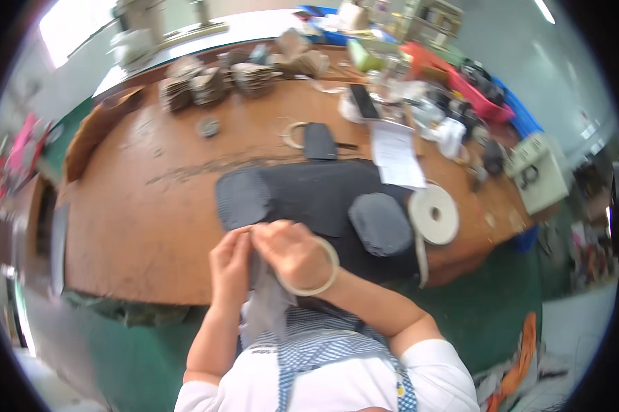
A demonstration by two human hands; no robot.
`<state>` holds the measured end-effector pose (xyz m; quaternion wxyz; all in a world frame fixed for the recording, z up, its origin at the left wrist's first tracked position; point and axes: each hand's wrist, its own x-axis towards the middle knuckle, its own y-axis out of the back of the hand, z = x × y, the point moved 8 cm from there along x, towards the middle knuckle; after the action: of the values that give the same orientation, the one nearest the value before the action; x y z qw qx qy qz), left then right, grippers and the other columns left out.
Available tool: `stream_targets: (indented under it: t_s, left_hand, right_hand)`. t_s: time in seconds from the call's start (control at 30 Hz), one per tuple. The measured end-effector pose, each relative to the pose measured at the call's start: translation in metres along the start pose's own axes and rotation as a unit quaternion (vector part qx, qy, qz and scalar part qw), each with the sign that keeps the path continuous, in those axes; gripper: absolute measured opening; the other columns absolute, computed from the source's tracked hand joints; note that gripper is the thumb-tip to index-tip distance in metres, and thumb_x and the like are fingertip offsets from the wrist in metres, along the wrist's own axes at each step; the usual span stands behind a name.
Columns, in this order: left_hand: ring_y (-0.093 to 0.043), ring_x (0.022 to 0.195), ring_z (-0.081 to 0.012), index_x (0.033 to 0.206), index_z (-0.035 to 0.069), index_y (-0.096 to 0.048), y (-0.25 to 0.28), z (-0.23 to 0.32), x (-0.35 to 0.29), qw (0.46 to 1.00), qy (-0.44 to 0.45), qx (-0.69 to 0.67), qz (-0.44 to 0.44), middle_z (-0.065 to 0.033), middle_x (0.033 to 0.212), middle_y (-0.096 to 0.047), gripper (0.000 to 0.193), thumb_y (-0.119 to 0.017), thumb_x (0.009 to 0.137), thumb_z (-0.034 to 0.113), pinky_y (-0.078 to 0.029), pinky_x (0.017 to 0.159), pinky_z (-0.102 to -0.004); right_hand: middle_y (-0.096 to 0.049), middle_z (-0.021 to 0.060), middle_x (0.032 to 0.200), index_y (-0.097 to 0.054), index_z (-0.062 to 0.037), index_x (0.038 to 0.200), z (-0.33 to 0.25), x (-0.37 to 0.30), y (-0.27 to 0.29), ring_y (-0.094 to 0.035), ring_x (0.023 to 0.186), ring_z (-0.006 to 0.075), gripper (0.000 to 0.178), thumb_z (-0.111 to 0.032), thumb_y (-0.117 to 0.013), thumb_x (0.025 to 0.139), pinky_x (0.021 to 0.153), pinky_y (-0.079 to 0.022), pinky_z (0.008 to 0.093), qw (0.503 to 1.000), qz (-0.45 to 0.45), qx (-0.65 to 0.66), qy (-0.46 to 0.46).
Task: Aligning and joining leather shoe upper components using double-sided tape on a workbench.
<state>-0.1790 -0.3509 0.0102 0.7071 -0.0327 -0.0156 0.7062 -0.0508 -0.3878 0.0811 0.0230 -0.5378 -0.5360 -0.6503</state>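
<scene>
At the near edge of the table, the fingertips of my left hand [230, 264] and my right hand [292, 255] meet, both closed in a pinch. A thin, pale grey sheet [267, 312] hangs down from between them over my lap; what it is made of is too blurred to tell. A cream ring [335, 264] encircles my right wrist. Just beyond my fingers lies a stack of dark grey fabric pieces [244, 198], on a black sheet [302, 196]. A second stack of grey, rounded pieces [381, 224] rests to the right.
A white tape roll [434, 214] lies at the right, with a paper sheet [397, 152] behind it. Farther back are a dark pad [319, 141], a phone [363, 101] and bundles of brownish pieces [208, 86]. A pink basket [484, 99] and clutter line the right edge.
</scene>
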Motion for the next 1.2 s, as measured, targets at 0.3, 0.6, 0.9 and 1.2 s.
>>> stream_targets:
  t_s: [0.3,0.6,0.9,1.2]
  left_hand:
    - [-0.061,0.082,-0.0051,0.110,-0.006,-0.071,-0.024,-0.029,0.002,0.991,0.079,-0.050,-0.097,-0.0022,0.092,-0.071,0.019,-0.060,0.103,0.008,-0.049,0.072,-0.0200]
    - [-0.060,0.086,-0.0075,0.107,-0.002,-0.074,0.032,-0.006,0.129,0.997,-0.046,0.023,0.053,0.0000,0.085,-0.068,0.019,-0.059,0.103,0.009,-0.046,0.078,-0.0223]
    - [-0.057,0.121,-0.0377,0.129,0.000,-0.056,-0.189,0.025,0.062,0.858,-0.227,0.418,-0.194,-0.0221,0.125,-0.062,0.065,-0.082,0.081,0.036,-0.048,0.101,-0.0463]
    - [-0.067,0.103,-0.0330,0.117,0.000,-0.062,-0.230,0.000,0.040,0.810,-0.266,0.489,-0.183,-0.0174,0.110,-0.069,0.045,-0.081,0.084,0.025,-0.053,0.088,-0.0408]
  right_hand:
    - [-0.064,0.0070,0.095,-0.060,-0.0054,0.079,0.010,-0.035,0.009,-0.064,0.092,0.0228,0.010,-0.012,-0.067,0.076,0.076,-0.051,0.0330,0.995,0.086,0.048,-0.025]
    - [-0.069,0.0071,0.082,-0.059,-0.0057,0.078,0.026,-0.101,0.040,-0.064,0.073,0.0238,0.022,0.006,-0.077,0.076,0.063,-0.050,0.0333,0.944,0.002,0.314,-0.102]
    - [-0.069,0.0117,0.086,-0.071,-0.0023,0.119,0.053,-0.145,0.075,-0.065,0.078,0.0286,0.037,-0.004,-0.076,0.082,0.069,-0.055,0.0379,0.951,-0.050,0.181,-0.246]
    - [-0.067,0.0176,0.087,-0.059,-0.0009,0.118,0.104,-0.125,0.128,-0.069,0.079,0.0375,0.031,0.005,-0.066,0.088,0.069,-0.055,0.0435,0.943,-0.034,0.066,-0.323]
